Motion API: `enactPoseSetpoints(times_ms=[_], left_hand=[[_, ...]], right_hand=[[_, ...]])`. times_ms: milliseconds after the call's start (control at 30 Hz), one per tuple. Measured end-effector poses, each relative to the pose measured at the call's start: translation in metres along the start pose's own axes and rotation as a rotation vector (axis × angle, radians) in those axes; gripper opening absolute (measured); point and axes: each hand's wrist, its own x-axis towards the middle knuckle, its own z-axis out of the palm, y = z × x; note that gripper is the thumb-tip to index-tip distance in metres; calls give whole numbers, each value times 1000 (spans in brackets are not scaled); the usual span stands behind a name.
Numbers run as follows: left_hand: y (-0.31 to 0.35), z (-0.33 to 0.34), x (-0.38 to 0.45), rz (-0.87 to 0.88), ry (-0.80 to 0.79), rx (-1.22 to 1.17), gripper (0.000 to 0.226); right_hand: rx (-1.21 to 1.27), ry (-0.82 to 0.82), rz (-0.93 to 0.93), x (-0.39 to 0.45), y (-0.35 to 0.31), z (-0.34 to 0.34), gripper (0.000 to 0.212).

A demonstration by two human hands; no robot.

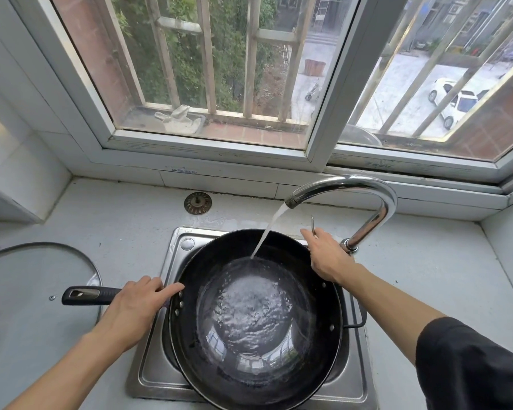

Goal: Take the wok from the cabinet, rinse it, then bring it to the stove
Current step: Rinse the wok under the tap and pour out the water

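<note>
Both hands work the rinse: my left hand grips the handle, fingers spread toward the rim of the wok in the sink, frame centre; my right hand pinches the tap lever. I'd swirl gently, keeping it level.

Barred window above grey countertop; daylight.

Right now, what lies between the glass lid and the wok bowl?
In the head view, the wok's black handle crosses that stretch from the wok over the glass lid, and the left hand rests on it beside the rim.
</note>
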Motion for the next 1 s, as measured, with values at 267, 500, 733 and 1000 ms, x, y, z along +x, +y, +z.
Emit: enactPoseSetpoints(times_ms=[267,500,733,1000], left_hand=[[-1,-1,-2,-15,-5,34,101],[0,-1,-6,-41,-34,49,105],[3,1,-7,-25,-3,13,87],[0,11,-5,32,69,58,88]], right_hand=[[44,-61,-97,-83,13,1,72],[-255,-287,-131,-122,30,-5,107],[-196,-70,-183,-119,34,25,103],[-192,-59,-193,-116,29,11,93]])
